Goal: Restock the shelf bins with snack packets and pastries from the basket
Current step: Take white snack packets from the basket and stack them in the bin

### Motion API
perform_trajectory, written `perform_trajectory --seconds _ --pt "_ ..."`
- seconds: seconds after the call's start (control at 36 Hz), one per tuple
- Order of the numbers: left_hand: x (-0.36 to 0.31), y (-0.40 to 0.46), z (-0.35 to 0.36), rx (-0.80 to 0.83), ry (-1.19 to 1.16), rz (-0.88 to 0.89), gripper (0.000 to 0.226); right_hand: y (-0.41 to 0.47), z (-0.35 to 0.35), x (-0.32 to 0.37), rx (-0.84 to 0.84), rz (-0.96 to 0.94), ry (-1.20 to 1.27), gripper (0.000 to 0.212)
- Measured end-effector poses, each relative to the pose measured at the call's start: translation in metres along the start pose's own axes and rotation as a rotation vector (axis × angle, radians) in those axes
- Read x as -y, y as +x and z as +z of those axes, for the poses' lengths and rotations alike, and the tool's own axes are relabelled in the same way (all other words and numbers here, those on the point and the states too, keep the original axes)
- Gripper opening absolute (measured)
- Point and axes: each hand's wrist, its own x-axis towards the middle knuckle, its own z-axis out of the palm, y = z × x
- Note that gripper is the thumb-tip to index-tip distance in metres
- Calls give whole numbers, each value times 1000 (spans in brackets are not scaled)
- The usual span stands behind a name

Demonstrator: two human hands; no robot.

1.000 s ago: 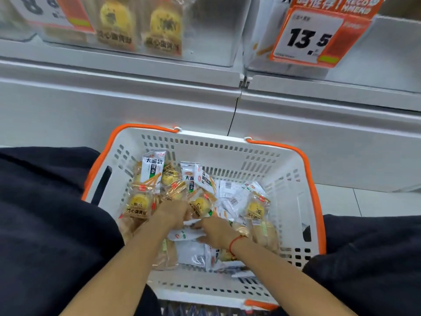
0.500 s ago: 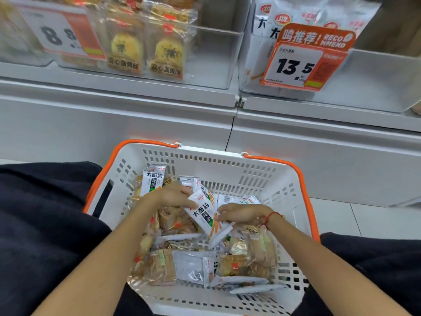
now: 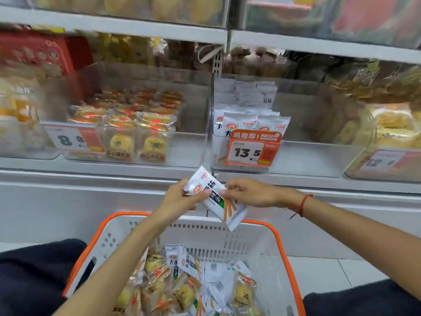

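Observation:
A white snack packet [image 3: 216,199] with orange sticks printed on it hangs tilted above the basket's far rim. My left hand [image 3: 180,199] grips its upper left end, and my right hand [image 3: 249,192] pinches its right edge. Below, the white basket with an orange rim [image 3: 268,242] holds several more white snack packets [image 3: 185,265] and wrapped yellow pastries [image 3: 182,295]. On the shelf, a clear bin [image 3: 303,156] holds the same white packets behind a 13.5 price tag [image 3: 250,151]. Left of it, a clear bin [image 3: 189,151] holds wrapped yellow pastries.
A white shelf ledge [image 3: 91,176] runs across in front of the bins. More bins with baked goods stand at far left and far right [image 3: 391,133]. A higher shelf [image 3: 319,44] crosses above. My dark trouser legs [image 3: 34,281] flank the basket.
Both hands have risen out of the basket with one white snack packet, from among the goods to above the far rim. The view has tilted up toward the shelf bins.

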Motion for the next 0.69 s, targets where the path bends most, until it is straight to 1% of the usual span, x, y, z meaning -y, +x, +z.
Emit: perform_trajectory --seconds 0.03,0.08,0.17,0.25,0.31,0.36,0.42,0.44,0.5,0.56,0.64,0.69 --pt "-12 2 0 18 18 16 24 -4 -7 2 -55 -27 41 35" --pt "-37 4 -1 37 58 80 27 -10 -20 5 -151 -73 108 30" --pt "-76 2 -3 41 90 226 23 -23 -42 15 -243 -143 225 23" --pt "-113 -3 -3 34 162 387 21 -45 -61 29 -353 -251 343 16" --pt "-134 -5 1 36 202 473 16 -56 -70 33 -455 -310 400 15" --pt "-153 -1 9 14 220 529 15 -61 -81 35 -539 -343 456 9" --pt "-173 9 19 -11 251 528 11 -64 -95 38 -602 -314 488 5" --pt "-183 16 23 -2 271 499 11 -64 -105 38 -620 -271 496 7" --pt "-204 31 33 59 340 395 14 -67 -124 36 -617 -155 511 14" --pt "-222 52 43 93 440 299 15 -69 -142 28 -591 -55 526 17" --pt "-241 92 61 94 518 209 12 -68 -163 12 -587 50 516 17" --pt "-247 115 71 107 588 174 14 -61 -177 0 -601 109 524 17"
